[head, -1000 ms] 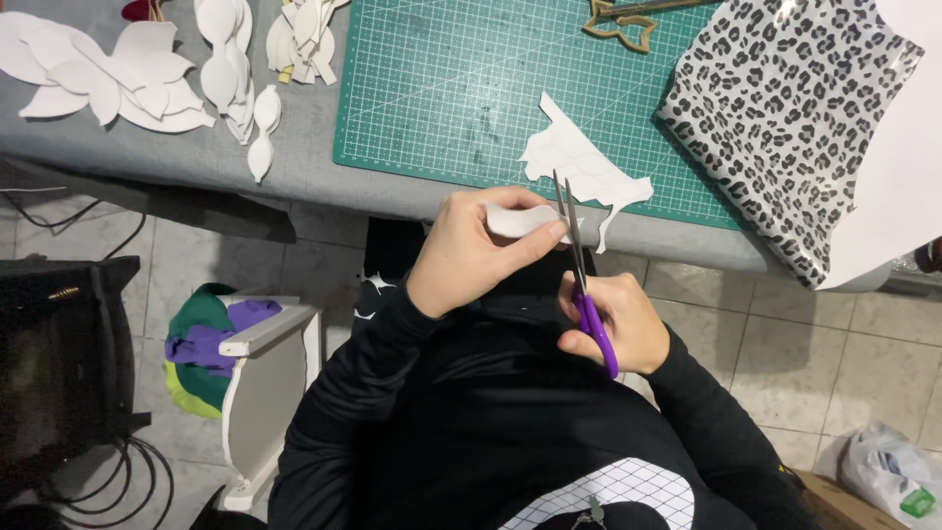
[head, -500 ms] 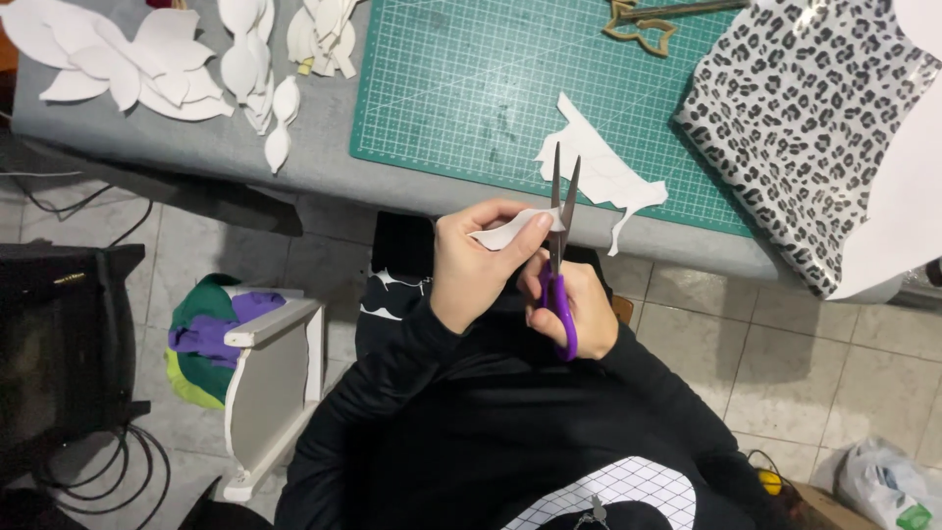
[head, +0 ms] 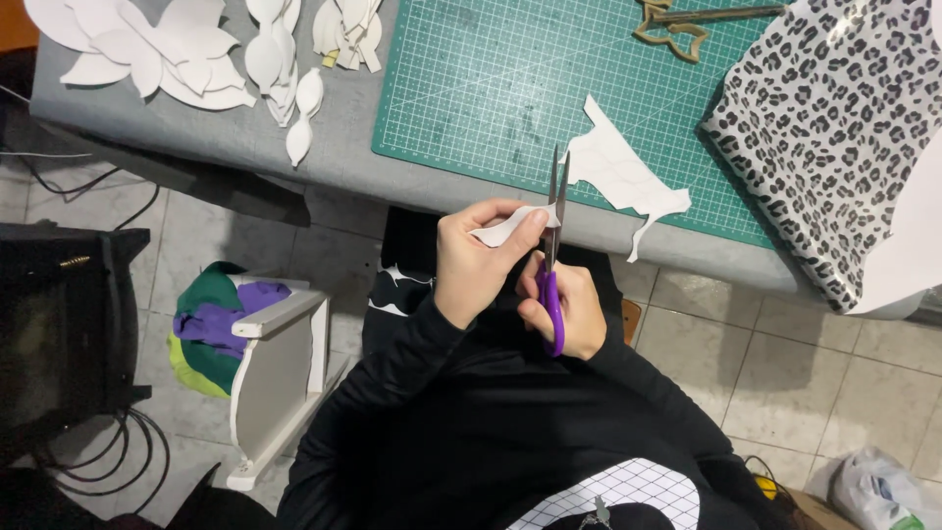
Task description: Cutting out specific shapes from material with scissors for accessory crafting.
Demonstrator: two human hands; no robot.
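Observation:
My left hand [head: 478, 263] pinches a small white paper piece [head: 502, 228] just below the table's front edge. My right hand [head: 569, 306] grips purple-handled scissors [head: 552, 257], blades pointing up and slightly apart, right beside the paper piece. A larger white paper offcut [head: 618, 172] lies on the green cutting mat [head: 491, 88] just beyond the scissor tips. Both black sleeves fill the lower middle of the view.
White paper petal shapes [head: 157, 54] lie on the grey tabletop [head: 196, 128] at left. Gold-coloured scissors [head: 687, 20] rest at the mat's far edge. A leopard-print sheet [head: 834, 128] covers the right. A white stool [head: 280, 383] and bag of coloured scraps [head: 216, 324] stand on the tiled floor.
Both hands have shifted slightly left in view with the paper piece. The scissors have turned from slanted to nearly upright, blades now alongside the paper piece.

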